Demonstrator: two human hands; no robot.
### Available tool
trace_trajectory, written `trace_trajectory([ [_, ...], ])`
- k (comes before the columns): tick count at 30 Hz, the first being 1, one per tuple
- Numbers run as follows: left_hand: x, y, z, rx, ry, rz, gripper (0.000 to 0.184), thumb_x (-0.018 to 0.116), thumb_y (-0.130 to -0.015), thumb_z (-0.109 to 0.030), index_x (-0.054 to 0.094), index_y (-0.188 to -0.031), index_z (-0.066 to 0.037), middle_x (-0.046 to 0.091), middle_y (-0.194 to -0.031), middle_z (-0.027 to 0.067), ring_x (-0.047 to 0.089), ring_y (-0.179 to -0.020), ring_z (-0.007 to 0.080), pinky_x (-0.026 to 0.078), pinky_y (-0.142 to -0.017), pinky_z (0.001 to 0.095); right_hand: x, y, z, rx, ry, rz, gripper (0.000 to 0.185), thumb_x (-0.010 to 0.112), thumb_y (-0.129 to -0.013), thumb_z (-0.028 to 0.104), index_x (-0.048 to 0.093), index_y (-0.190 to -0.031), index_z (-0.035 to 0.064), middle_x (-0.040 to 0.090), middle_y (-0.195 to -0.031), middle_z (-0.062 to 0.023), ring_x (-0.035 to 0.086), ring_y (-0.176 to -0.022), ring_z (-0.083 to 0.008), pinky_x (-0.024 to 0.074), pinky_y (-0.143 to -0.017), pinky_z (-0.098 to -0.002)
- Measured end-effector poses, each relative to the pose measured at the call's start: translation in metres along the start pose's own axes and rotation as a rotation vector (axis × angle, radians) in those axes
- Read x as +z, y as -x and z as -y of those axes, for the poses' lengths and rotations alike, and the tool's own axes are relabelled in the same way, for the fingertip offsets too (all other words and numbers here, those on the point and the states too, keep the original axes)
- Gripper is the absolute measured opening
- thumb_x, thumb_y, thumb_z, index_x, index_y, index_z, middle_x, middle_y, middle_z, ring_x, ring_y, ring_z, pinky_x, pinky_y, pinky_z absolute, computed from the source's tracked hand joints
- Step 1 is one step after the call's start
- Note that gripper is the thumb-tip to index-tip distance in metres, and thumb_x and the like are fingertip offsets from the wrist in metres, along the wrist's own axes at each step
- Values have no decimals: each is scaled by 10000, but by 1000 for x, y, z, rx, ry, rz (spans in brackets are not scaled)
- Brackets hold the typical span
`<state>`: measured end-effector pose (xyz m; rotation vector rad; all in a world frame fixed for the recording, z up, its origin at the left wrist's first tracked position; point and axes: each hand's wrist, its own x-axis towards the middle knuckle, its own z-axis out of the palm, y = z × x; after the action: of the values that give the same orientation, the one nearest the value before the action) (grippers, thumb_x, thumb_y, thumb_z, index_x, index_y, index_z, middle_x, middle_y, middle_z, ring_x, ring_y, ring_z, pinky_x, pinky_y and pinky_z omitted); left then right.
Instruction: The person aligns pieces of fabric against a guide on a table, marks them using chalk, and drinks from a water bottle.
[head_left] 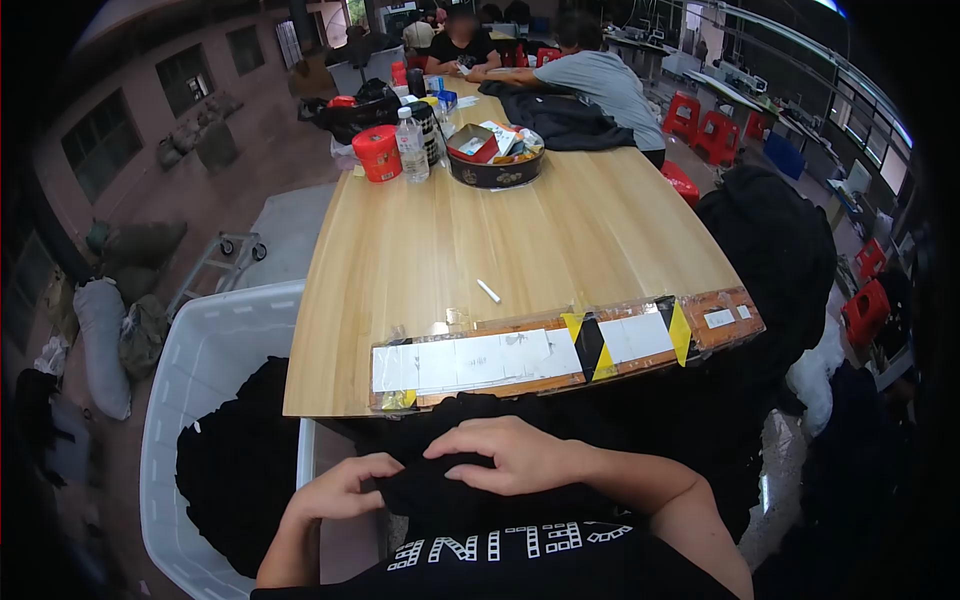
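Note:
Black cloth [430,495] is bunched between my hands, below the near edge of the wooden table [430,240]. My left hand [345,485] pinches the cloth at its left side. Just to the right, my right hand [495,453] has its fingers curled round the top of the same cloth, thumb and fingertips pressed into it. Above the hands, white paper strips [480,360] and yellow-black tape [592,347] are fixed along the table's edge. A small white stick [488,291] lies on the tabletop.
A white bin [165,420] with black cloth stands at the left. Farther up the table are a round tin [495,172], a bottle [411,145] and a red container [377,153]. Two people are at the far end. Dark cloth [770,260] is heaped at the right.

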<state>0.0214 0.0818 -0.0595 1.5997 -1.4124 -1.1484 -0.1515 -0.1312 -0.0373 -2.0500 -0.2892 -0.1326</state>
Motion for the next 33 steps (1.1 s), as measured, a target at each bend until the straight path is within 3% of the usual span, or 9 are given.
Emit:
trace_trajectory([
  [3,-14,10,10,-96,473,-152,251,634,-786,-4,577,-1030,1,605,-944,24,565,-869,88,459,-788,237,-6,-4,-11,-43,-162,-197,275,595,-840,129,568,-1084,4,632,-964,-107,611,-867,-197,479,-756,-311],
  [7,-23,2,2,-36,562,-245,380,713,-730,-48,561,-1075,1,608,-965,20,578,-880,87,462,-800,218,-26,-8,-22,285,-370,-211,236,596,-855,82,598,-1083,20,611,-893,-4,531,-800,-30,429,-720,-173],
  [15,-15,6,3,-98,650,-9,754,764,-678,-105,394,-1322,27,565,-1183,86,546,-1058,137,420,-949,268,-33,-18,-36,224,-357,-468,175,544,-876,26,623,-1028,-9,632,-840,-6,559,-782,-36,430,-709,-162],
  [17,-10,8,17,86,407,161,861,792,-661,-85,324,-1379,-8,541,-1208,73,530,-965,110,425,-873,245,-31,-23,-32,192,-375,-490,172,551,-877,28,625,-1028,-9,634,-848,-8,556,-777,-29,427,-705,-161],
  [21,4,-1,14,-29,552,486,817,761,-712,-92,307,-1387,-17,561,-1180,90,498,-715,70,442,-666,198,-33,-27,-26,100,-415,-546,169,560,-875,25,626,-1027,-7,642,-874,-16,566,-793,-39,439,-742,-174],
  [22,6,-7,11,-16,600,492,686,684,-801,-121,324,-1374,-14,609,-1092,98,511,-688,60,441,-619,186,-34,-29,-25,68,-418,-561,168,562,-874,24,626,-1027,-6,644,-885,-19,570,-802,-42,444,-757,-181],
  [26,25,-19,11,-181,438,511,541,539,-919,-229,330,-1359,7,654,-945,84,536,-724,71,454,-644,204,-37,-31,-23,50,-429,-593,166,568,-871,24,627,-1024,-5,646,-894,-22,575,-817,-49,449,-784,-192],
  [29,35,-22,8,-155,198,351,432,585,-896,-221,473,-1241,15,646,-864,56,562,-737,71,470,-659,226,-39,-30,-25,37,-444,-587,168,570,-872,26,627,-1027,-6,646,-902,-23,576,-821,-50,448,-784,-192],
  [33,34,-25,13,-198,448,50,316,597,-884,-157,539,-1145,11,642,-787,29,578,-695,66,467,-627,217,-41,-31,-28,93,-498,-628,174,569,-873,26,626,-1035,-1,645,-921,-27,578,-833,-56,448,-784,-193],
])
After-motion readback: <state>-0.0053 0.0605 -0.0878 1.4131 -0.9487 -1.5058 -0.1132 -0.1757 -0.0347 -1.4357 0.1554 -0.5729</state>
